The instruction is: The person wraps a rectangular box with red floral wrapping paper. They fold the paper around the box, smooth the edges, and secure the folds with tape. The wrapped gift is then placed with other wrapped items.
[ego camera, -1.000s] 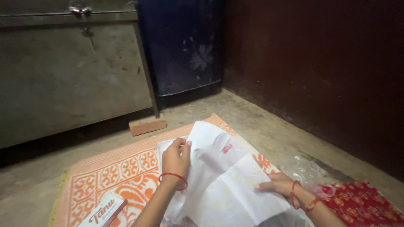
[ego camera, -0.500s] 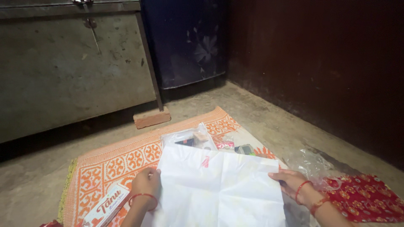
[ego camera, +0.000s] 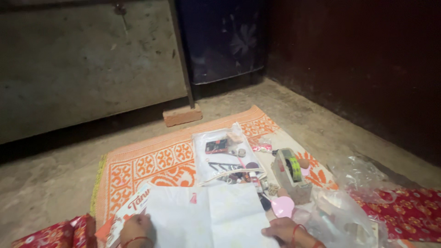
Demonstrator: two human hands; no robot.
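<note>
Left hand (ego camera: 136,228) and right hand (ego camera: 284,228) each with grip clamped on creased white paper sheet (ego camera: 206,216), flat on orange patterned woven mat (ego camera: 151,163), grey tape dispenser (ego camera: 290,173) beyond its right corner

sheet (ego camera: 209,216), under both hands: white paper, matt, creased
mat (ego camera: 147,165), beyond the left hand (ego camera: 135,228): woven, rough, orange and white
pouch (ego camera: 225,156), ahead of the hands: clear glossy plastic
bag (ego camera: 342,218), beside the right hand (ego camera: 285,228): crinkled shiny plastic
floor (ego camera: 55,183): rough, dull concrete
</note>
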